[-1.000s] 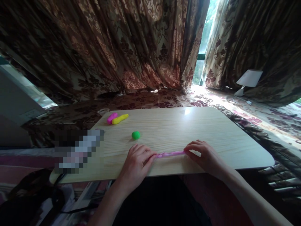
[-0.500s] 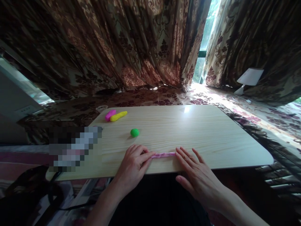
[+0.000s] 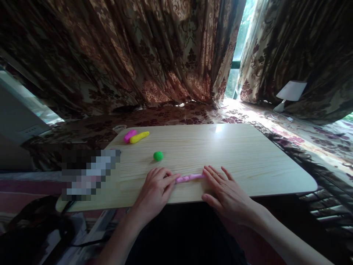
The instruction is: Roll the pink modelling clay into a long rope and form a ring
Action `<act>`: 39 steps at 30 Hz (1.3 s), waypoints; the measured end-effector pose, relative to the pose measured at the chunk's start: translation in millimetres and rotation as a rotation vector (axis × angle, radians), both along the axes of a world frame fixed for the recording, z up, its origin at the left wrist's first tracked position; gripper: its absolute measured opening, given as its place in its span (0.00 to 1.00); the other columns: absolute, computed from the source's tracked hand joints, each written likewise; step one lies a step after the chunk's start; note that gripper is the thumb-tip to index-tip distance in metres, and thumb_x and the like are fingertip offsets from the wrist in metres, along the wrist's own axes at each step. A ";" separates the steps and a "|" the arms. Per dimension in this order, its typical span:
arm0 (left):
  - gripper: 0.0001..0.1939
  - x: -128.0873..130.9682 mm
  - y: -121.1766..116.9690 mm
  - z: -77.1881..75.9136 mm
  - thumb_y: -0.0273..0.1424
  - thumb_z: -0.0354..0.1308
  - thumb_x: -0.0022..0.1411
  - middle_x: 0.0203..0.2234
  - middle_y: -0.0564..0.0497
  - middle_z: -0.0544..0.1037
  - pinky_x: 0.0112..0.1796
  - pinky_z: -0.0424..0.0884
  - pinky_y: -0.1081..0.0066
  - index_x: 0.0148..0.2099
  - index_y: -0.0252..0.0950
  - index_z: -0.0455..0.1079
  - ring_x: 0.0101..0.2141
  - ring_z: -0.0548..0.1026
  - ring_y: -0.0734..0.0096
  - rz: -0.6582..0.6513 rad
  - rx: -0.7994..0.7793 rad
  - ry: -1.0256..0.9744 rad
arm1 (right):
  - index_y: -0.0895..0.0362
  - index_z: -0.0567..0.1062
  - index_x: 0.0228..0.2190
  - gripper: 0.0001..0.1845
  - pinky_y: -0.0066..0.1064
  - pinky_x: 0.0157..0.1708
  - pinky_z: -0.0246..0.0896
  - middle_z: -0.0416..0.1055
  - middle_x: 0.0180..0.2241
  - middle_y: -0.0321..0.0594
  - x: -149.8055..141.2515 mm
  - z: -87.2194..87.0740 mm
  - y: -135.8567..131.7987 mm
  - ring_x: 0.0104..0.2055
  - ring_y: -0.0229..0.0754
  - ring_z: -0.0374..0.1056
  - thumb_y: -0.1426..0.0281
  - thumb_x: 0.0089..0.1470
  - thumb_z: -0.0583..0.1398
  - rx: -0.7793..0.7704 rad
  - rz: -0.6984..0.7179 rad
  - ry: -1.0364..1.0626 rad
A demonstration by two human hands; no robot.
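A thin, uneven roll of pink modelling clay (image 3: 190, 178) lies on the pale wood-grain table (image 3: 264, 162) near its front edge. At its left end, my left hand (image 3: 157, 186) pinches the clay between thumb and forefinger, the other fingers curled. My right hand (image 3: 222, 189) lies flat with fingers stretched out, its fingertips resting on the roll's right end and covering it. Beyond my left hand sits a green clay ball (image 3: 158, 156), apart from both hands.
At the table's far left lie a yellow clay piece (image 3: 139, 137) and a magenta clay piece (image 3: 129, 136), side by side. A blurred-out object (image 3: 93, 175) covers the left edge. On the patterned ledge behind stands a white lamp (image 3: 291, 91), at the right.
My right hand has moved slightly forward and left over the clay. The pink roll has turned a little and looks thicker. My left hand keeps its pinch at the left end.
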State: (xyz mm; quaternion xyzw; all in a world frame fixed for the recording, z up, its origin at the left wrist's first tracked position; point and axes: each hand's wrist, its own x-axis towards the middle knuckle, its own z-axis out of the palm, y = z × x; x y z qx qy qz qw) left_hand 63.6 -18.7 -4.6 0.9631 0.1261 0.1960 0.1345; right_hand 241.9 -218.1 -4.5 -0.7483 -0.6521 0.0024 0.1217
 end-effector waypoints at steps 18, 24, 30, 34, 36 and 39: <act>0.35 3.6 -44.7 -4.6 0.48 0.41 0.64 0.64 0.45 0.46 0.60 0.44 0.53 0.66 0.36 0.40 0.63 0.45 0.61 -0.007 0.132 0.233 | 0.59 0.49 0.62 0.33 0.51 0.61 0.34 0.45 0.63 0.45 -4.2 -3.9 -4.6 0.65 0.46 0.39 0.59 0.60 0.50 -0.015 0.012 -0.061; 0.43 18.6 -36.1 -5.7 0.55 0.40 0.60 0.64 0.40 0.48 0.60 0.43 0.52 0.66 0.28 0.42 0.63 0.44 0.57 0.055 0.166 0.213 | 0.62 0.50 0.61 0.34 0.52 0.61 0.35 0.47 0.62 0.47 -6.4 -1.6 -1.5 0.64 0.48 0.41 0.58 0.59 0.49 -0.020 0.003 -0.096; 0.42 9.8 -41.7 -7.2 0.55 0.40 0.60 0.64 0.43 0.44 0.60 0.42 0.53 0.66 0.33 0.40 0.63 0.43 0.58 0.006 0.157 0.222 | 0.61 0.48 0.62 0.35 0.51 0.61 0.35 0.45 0.63 0.47 -4.6 -7.3 -0.6 0.65 0.48 0.39 0.57 0.59 0.49 -0.017 0.021 -0.111; 0.42 18.5 -36.2 -7.5 0.54 0.38 0.61 0.64 0.40 0.47 0.60 0.42 0.52 0.66 0.28 0.41 0.63 0.44 0.57 0.046 0.144 0.202 | 0.62 0.51 0.61 0.33 0.53 0.60 0.36 0.49 0.62 0.49 -1.6 -7.9 8.4 0.64 0.50 0.42 0.58 0.59 0.50 0.002 -0.009 -0.107; 0.42 16.1 -37.8 -8.1 0.54 0.39 0.60 0.64 0.40 0.46 0.60 0.41 0.53 0.66 0.29 0.41 0.63 0.44 0.57 0.036 0.148 0.200 | 0.61 0.50 0.61 0.34 0.52 0.60 0.36 0.48 0.62 0.48 -4.7 -6.5 2.3 0.64 0.49 0.41 0.58 0.59 0.50 -0.003 0.016 -0.106; 0.42 9.0 -42.4 -9.8 0.54 0.41 0.60 0.64 0.42 0.44 0.60 0.41 0.53 0.66 0.33 0.39 0.63 0.43 0.58 0.010 0.156 0.197 | 0.60 0.47 0.62 0.36 0.50 0.61 0.37 0.44 0.63 0.46 -9.7 -5.7 -9.9 0.65 0.48 0.39 0.57 0.59 0.50 -0.015 0.059 -0.109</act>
